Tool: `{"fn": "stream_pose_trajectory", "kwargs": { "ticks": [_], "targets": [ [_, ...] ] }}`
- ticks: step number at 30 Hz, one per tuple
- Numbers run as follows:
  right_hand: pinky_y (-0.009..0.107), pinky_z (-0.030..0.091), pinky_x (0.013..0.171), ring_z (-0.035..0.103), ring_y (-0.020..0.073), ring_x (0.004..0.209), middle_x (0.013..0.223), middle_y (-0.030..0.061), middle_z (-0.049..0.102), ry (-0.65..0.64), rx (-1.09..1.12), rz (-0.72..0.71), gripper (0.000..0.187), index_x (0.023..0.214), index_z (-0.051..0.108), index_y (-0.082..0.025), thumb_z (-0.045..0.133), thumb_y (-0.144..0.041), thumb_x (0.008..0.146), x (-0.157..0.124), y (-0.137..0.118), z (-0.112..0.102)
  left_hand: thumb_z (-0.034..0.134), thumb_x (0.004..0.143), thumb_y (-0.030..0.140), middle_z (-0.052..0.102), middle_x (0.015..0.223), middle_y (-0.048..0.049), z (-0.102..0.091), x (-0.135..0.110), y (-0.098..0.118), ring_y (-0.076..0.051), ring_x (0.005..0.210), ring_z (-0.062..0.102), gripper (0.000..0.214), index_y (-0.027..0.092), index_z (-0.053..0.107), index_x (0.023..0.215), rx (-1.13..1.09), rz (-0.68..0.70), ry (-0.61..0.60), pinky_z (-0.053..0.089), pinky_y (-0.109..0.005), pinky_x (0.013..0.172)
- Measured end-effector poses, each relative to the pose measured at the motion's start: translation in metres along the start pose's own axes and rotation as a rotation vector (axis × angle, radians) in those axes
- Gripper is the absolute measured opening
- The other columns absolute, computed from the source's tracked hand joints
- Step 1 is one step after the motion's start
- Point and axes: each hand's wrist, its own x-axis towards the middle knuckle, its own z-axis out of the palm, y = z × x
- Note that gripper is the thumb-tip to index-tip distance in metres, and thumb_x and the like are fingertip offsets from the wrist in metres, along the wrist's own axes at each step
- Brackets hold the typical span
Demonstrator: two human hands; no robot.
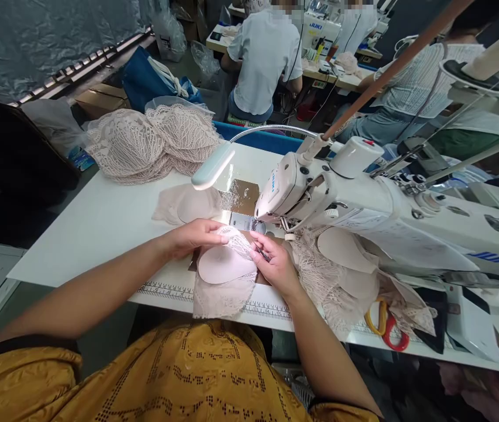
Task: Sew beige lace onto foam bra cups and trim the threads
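Observation:
Between my hands, just in front of the sewing machine [282, 190], is a pale pink lace bra cup [225, 266] with a smooth padded inside. My left hand [194, 237] pinches its upper left edge between thumb and fingers. At the upper right edge my right hand [273, 264] grips the lace, and a small dark metal tool, perhaps thread snips, shows in its fingers. The lower lace hangs over the table's front edge. Another padded lace piece [194, 205] lies behind my left hand, close to the needle plate [243, 221].
Stacked lace cups [144, 143] stand at the back left. A lamp [212, 164] hangs over the table [82, 234]. More lace cups [350, 264] lie right of my hand, beside scissors with yellow and red handles [388, 325]. Co-workers [262, 58] sit at machines beyond.

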Motion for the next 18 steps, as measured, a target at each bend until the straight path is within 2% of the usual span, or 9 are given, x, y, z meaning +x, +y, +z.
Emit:
{"fn": "stream_pose_trajectory", "kwargs": {
  "ticks": [2,7,9,11,13,15,17,18],
  "targets": [
    [0.030,0.052,0.079,0.062,0.0146,0.081,0.094,0.0046,0.066,-0.012,0.038,-0.004,0.045,0.130,0.058,-0.018,0.057,-0.030,0.086,-0.002,0.000,0.000,0.076,0.076,0.036,0.072,0.111,-0.0130,0.006,0.005,0.000,-0.027,0.102,0.067,0.042,0.014,0.070,0.110,-0.123,-0.030,-0.060,0.054,-0.039,0.090],
    [0.034,0.054,0.083,0.065,0.0186,0.090,0.102,0.0079,0.069,-0.051,0.017,0.001,0.044,0.128,0.061,-0.018,0.058,-0.033,0.087,-0.001,0.000,-0.003,0.074,0.077,0.039,0.074,0.101,-0.0128,0.020,0.012,-0.004,-0.024,0.091,0.068,0.036,0.011,0.072,0.101,-0.125,0.009,0.000,0.053,-0.035,0.082],
    [0.035,0.054,0.084,0.065,0.0205,0.093,0.103,0.0073,0.069,-0.035,-0.064,-0.029,0.044,0.128,0.061,-0.021,0.058,-0.039,0.088,0.000,0.002,-0.008,0.069,0.080,0.041,0.074,0.097,-0.0108,0.019,0.008,0.001,-0.022,0.087,0.067,0.035,0.011,0.072,0.098,0.023,0.055,0.014,0.052,-0.031,0.076],
    [0.037,0.053,0.085,0.065,0.0224,0.094,0.103,0.0071,0.069,0.019,-0.182,-0.054,0.045,0.129,0.061,-0.023,0.058,-0.043,0.088,-0.001,0.003,-0.014,0.064,0.083,0.043,0.073,0.087,-0.0070,0.011,0.001,0.011,-0.019,0.076,0.065,0.033,0.012,0.073,0.093,0.291,0.104,0.040,0.049,-0.027,0.067],
    [0.039,0.054,0.084,0.065,0.0241,0.094,0.105,0.0083,0.070,0.086,-0.304,-0.071,0.046,0.130,0.060,-0.023,0.057,-0.042,0.089,-0.003,0.000,-0.018,0.059,0.086,0.041,0.070,0.078,-0.0041,-0.003,-0.003,0.023,-0.016,0.070,0.062,0.031,0.013,0.073,0.087,0.555,0.175,0.129,0.045,-0.026,0.063],
    [0.037,0.055,0.077,0.066,0.0234,0.089,0.105,0.0095,0.071,0.097,-0.395,-0.129,0.043,0.131,0.059,-0.022,0.055,-0.035,0.090,-0.005,-0.009,-0.015,0.056,0.087,0.038,0.070,0.081,-0.0043,-0.021,-0.001,0.034,-0.018,0.075,0.063,0.029,0.014,0.072,0.090,0.735,0.237,0.312,0.046,-0.027,0.069],
    [0.031,0.054,0.069,0.066,0.0206,0.082,0.103,0.0094,0.072,-0.002,-0.446,-0.267,0.041,0.130,0.060,-0.022,0.053,-0.024,0.090,-0.007,-0.020,-0.003,0.057,0.085,0.035,0.069,0.101,-0.0076,-0.039,0.009,0.039,-0.023,0.094,0.062,0.032,0.014,0.069,0.105,0.870,0.210,0.490,0.046,-0.031,0.083],
    [0.029,0.052,0.065,0.065,0.0190,0.079,0.104,0.0090,0.071,-0.075,-0.471,-0.346,0.041,0.128,0.061,-0.022,0.052,-0.019,0.088,-0.006,-0.026,0.005,0.060,0.083,0.034,0.066,0.114,-0.0094,-0.048,0.017,0.040,-0.026,0.105,0.059,0.039,0.014,0.065,0.115,0.926,0.160,0.537,0.044,-0.033,0.090]
  ]
}}
